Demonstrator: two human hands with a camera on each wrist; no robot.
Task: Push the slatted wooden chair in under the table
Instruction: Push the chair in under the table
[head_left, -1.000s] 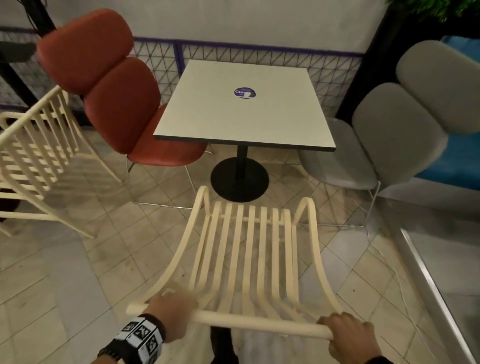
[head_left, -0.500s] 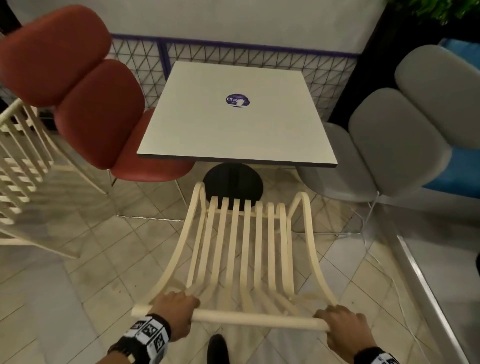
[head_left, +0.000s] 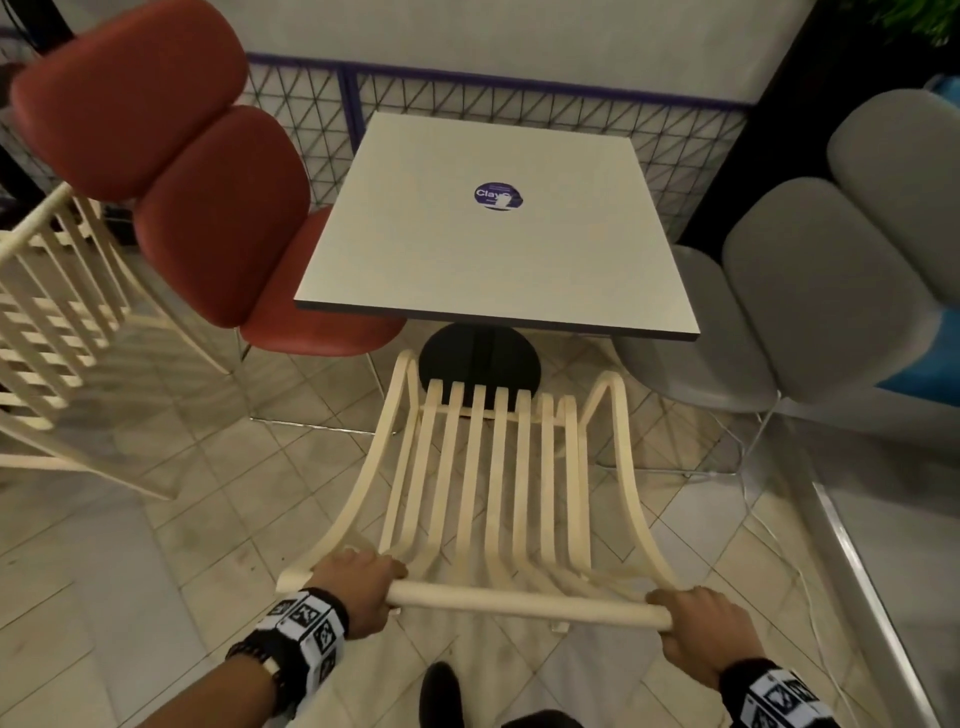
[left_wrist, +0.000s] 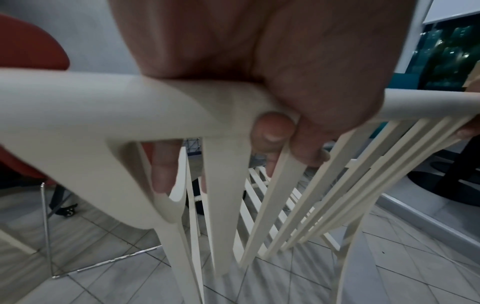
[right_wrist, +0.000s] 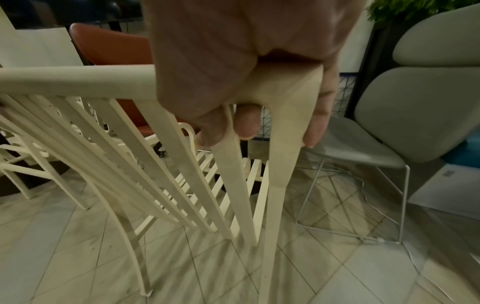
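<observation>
1. the cream slatted wooden chair (head_left: 488, 483) is held by its round top rail, at 6 o'clock of the white square pedestal table (head_left: 493, 234); its seat front lies close to the table's near edge, over the black round base (head_left: 480, 364), with most of the seat not yet under the top.
2. the left hand (head_left: 358, 587) is wrapped round the rail at its left end, fingers curled over the front and reaching between the slats, as the left wrist view shows (left_wrist: 259, 72).
3. the right hand (head_left: 701, 623) is closed round the rail's right end, where the side frame joins; fingertips are seen hooked behind the wood in the right wrist view (right_wrist: 246, 61).
4. a grip at both ends is judged to give even steering, so the chair can be driven straight toward 12 o'clock without twisting.
5. a red padded chair (head_left: 208, 208) is placed at the table's 9 o'clock, its seat reaching under the corner; a grey padded chair (head_left: 779, 312) stands at 3 o'clock.
6. the gap between these two seats is judged narrow; the slatted chair's front corners could be caught on either, or its legs on the base.
7. a second cream slatted chair (head_left: 57, 332) is seen at 8 o'clock, well apart.
</observation>
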